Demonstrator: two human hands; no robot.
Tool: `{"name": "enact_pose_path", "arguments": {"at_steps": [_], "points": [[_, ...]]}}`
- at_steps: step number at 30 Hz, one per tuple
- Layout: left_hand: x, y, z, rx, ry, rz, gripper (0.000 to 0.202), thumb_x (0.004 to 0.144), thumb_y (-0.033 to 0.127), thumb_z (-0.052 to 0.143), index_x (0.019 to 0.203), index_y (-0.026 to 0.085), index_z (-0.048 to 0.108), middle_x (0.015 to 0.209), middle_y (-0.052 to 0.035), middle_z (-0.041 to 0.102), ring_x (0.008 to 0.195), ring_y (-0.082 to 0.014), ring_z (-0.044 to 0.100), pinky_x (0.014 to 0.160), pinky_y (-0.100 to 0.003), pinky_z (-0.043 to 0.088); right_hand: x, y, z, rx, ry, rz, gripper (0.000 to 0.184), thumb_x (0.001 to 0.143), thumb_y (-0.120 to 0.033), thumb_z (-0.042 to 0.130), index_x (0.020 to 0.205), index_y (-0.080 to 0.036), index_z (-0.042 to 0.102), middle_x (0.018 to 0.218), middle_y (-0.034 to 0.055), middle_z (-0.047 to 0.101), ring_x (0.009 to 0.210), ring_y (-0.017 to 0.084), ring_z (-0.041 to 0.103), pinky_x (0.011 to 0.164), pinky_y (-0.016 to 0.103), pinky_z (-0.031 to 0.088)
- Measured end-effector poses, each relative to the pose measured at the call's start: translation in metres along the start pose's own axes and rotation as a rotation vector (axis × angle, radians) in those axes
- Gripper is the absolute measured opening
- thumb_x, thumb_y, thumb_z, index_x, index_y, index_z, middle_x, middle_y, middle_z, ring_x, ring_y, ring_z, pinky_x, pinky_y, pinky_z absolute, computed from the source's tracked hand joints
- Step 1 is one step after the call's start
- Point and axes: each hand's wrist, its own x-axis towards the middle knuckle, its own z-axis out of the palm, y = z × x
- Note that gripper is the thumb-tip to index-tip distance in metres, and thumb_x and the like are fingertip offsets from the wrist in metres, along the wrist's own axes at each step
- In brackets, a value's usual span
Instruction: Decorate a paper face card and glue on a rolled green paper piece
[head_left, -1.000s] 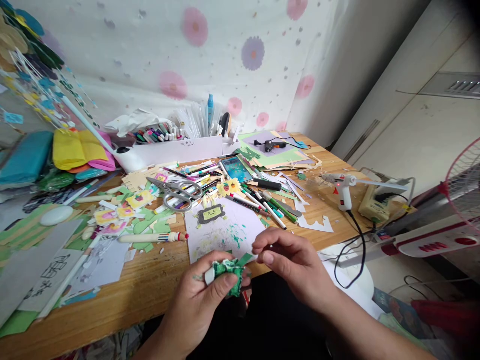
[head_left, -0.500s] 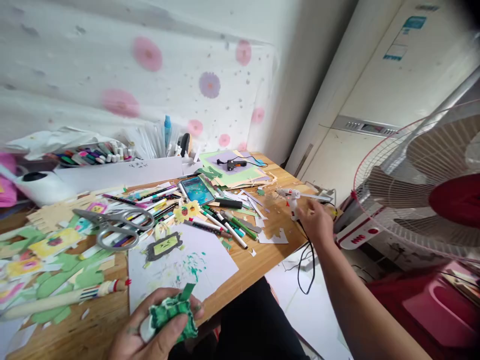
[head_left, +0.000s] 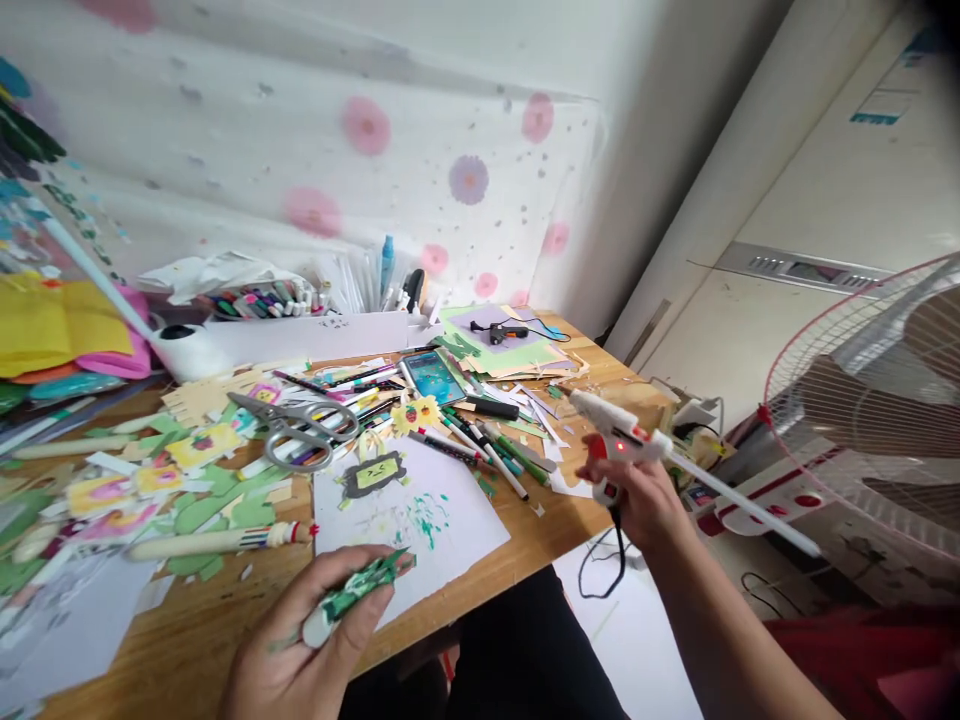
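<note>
Between the thumb and fingers of my left hand (head_left: 300, 640) is a small green-painted paper craft piece (head_left: 360, 590) with a white rounded end, held over the near edge of the white paper sheet (head_left: 472, 515). My right hand (head_left: 637, 490) is wrapped round the handle of a white hot glue gun (head_left: 619, 430), its red light showing. A long white glue stick (head_left: 742, 500) juts from the gun's back, and its black cord hangs below my hand. The nozzle points left, above the table's right side. A grey-framed paper cutout (head_left: 375, 475) lies on the sheet.
Grey-handled scissors (head_left: 300, 425), scattered markers (head_left: 487, 455), a phone (head_left: 435, 377) and green paper scraps (head_left: 217, 505) cover the wooden table. A second, black glue gun (head_left: 499, 332) rests on coloured paper at the back. A fan (head_left: 847, 400) stands at the right.
My right hand has lifted the glue gun off the table's right side and brought it nearer. My left hand has tilted the green piece. The view has turned left.
</note>
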Motion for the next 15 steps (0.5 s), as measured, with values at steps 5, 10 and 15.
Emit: {"name": "enact_pose_path", "arguments": {"at_steps": [5, 10, 15], "points": [[0.011, 0.011, -0.006, 0.166, -0.004, 0.375, 0.013, 0.082, 0.025, 0.067, 0.094, 0.029, 0.068, 0.091, 0.0038, 0.076, 0.084, -0.0155, 0.071, 0.078, -0.019, 0.056, -0.058, -0.023, 0.023, 0.399, -0.554, -0.023, 0.029, 0.069, -0.043, 0.072, 0.085, -0.019, 0.07, 0.078, 0.0075, 0.069, 0.069, 0.023, 0.065, 0.064, 0.035, 0.053], [0.012, 0.013, -0.016, 0.247, -0.018, 0.575, 0.029, 0.082, 0.006, 0.061, 0.102, 0.028, 0.066, 0.098, 0.0016, 0.074, 0.094, -0.0143, 0.069, 0.088, -0.022, 0.052, -0.083, -0.041, 0.03, 0.295, -0.759, -0.087, 0.023, 0.077, -0.041, 0.071, 0.092, -0.024, 0.073, 0.086, 0.0081, 0.074, 0.079, 0.025, 0.07, 0.07, 0.036, 0.056], [0.011, 0.016, -0.025, 0.252, 0.003, 0.628, 0.033, 0.081, 0.001, 0.058, 0.102, 0.025, 0.066, 0.098, -0.0016, 0.074, 0.097, -0.0177, 0.069, 0.091, -0.03, 0.052, -0.089, -0.063, 0.043, 0.07, -0.699, -0.321, 0.013, 0.073, -0.029, 0.074, 0.086, -0.027, 0.073, 0.086, 0.0064, 0.073, 0.077, 0.025, 0.068, 0.068, 0.034, 0.057]]}}
